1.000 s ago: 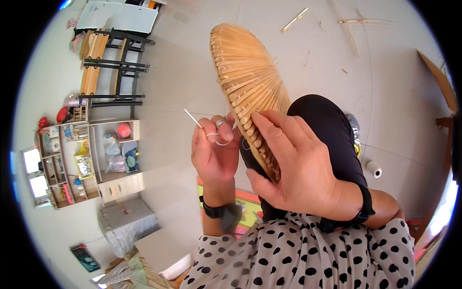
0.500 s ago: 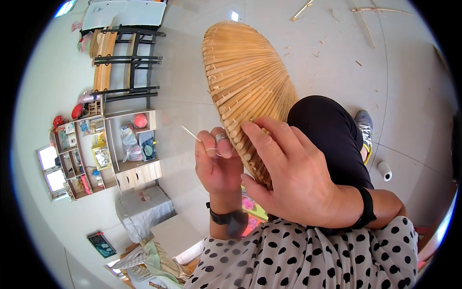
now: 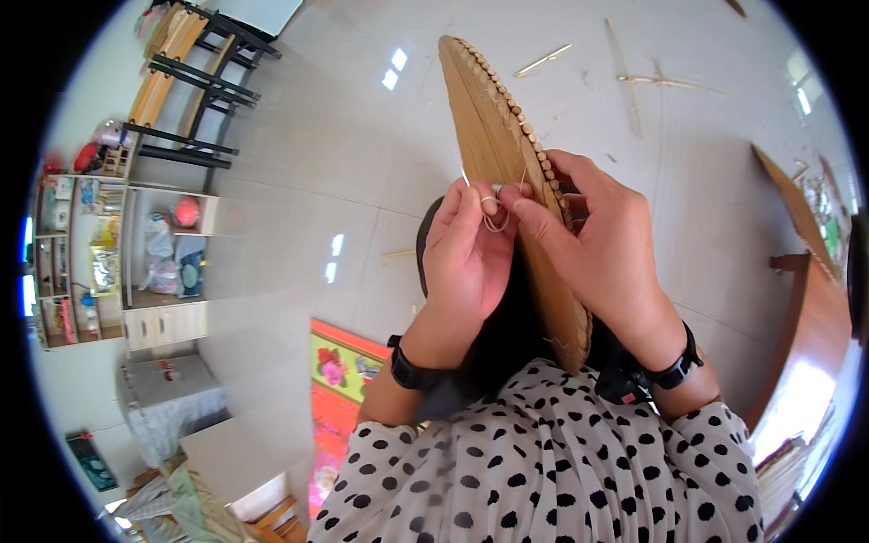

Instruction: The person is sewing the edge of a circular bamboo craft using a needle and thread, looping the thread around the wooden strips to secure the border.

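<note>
My left hand (image 3: 462, 258) pinches a white needle (image 3: 464, 178) with pale thread looped at its fingertips, and wears a silver ring or thimble. My right hand (image 3: 606, 244) grips a rounded bamboo piece (image 3: 479, 118), its thumb near the thread and its fingers round the ribbed rim. The piece stands on edge above my dark-trousered lap, its smooth brown face turned toward my left hand. Rounded rib ends line its right edge, and loose thread dangles near the lower end.
Thin sticks (image 3: 543, 61) lie on the tiled floor ahead. A colourful mat (image 3: 335, 380) is at lower left. Black-framed wooden furniture (image 3: 176, 100), shelves (image 3: 54, 253) and a covered box (image 3: 172, 407) line the left. A brown board (image 3: 792, 199) and wooden furniture (image 3: 787, 317) stand at right.
The bamboo piece has turned from showing its stitched ribs to showing its smooth side. My right hand has shifted up and right; my left hand has moved right, onto the smooth face.
</note>
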`<action>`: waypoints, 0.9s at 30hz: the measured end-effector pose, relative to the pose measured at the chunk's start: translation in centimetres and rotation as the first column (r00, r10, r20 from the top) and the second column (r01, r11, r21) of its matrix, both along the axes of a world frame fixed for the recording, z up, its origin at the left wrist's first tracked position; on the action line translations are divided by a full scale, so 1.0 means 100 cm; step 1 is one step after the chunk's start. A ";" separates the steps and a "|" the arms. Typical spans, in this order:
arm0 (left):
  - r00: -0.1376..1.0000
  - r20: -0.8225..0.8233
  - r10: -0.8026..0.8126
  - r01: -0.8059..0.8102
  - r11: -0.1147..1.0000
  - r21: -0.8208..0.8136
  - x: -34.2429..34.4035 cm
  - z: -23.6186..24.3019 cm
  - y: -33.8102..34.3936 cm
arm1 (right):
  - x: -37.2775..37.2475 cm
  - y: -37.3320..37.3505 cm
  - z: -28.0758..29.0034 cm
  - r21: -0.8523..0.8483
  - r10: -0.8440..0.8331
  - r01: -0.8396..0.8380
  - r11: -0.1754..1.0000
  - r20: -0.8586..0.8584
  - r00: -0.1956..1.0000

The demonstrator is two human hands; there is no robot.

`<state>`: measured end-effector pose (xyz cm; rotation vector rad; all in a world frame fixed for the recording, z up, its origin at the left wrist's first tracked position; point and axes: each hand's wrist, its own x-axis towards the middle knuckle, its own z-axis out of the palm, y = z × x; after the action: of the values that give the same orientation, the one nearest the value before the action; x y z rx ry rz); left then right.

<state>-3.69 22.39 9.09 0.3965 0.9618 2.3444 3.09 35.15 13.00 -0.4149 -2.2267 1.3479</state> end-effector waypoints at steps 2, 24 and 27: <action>1.000 -0.008 0.008 -0.008 1.000 0.005 -0.004 -0.002 0.001 | -0.001 0.004 -0.003 -0.073 0.025 -0.023 0.997 0.023 0.999; 0.683 -0.725 0.090 -0.531 0.743 -0.407 -0.083 0.002 -0.080 | -0.017 -0.027 -0.004 0.087 -0.125 0.112 0.990 0.165 0.978; 0.634 -0.774 0.003 -0.519 0.744 -0.422 -0.067 0.009 -0.087 | -0.020 -0.029 -0.007 -0.075 -0.091 0.104 0.992 0.150 0.984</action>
<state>-10.40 13.67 9.95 1.0227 2.2581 1.9006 1.13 32.27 12.27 -0.6640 -2.2403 1.4014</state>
